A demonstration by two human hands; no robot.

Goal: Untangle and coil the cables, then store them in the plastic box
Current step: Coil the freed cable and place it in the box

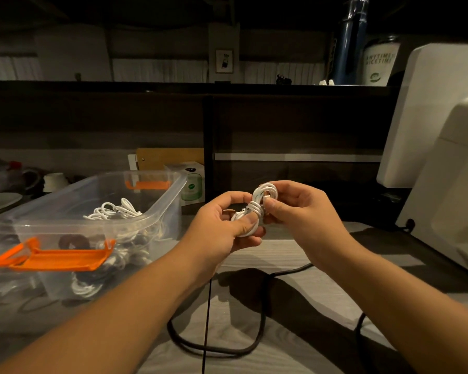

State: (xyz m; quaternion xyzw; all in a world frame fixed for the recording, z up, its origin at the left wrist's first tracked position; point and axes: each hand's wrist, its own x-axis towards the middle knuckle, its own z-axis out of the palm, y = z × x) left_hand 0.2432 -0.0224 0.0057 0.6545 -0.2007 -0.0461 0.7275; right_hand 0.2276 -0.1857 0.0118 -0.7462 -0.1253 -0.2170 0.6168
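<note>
A small white cable bundle (257, 205), wound tight around its middle, is held up above the table between both hands. My left hand (224, 225) grips its lower loop with thumb pressed on top. My right hand (295, 209) pinches the upper loop near the connector end. To the left stands the clear plastic box (168, 203) with orange latches (54, 256), holding several coiled white cables (114, 211) and some dark ones.
A thick black cable (260, 319) loops across the light table below my arms. A white appliance (449, 163) stands at the right. A small white-and-green carton (192, 184) sits behind the box; dishes (0, 201) lie at far left.
</note>
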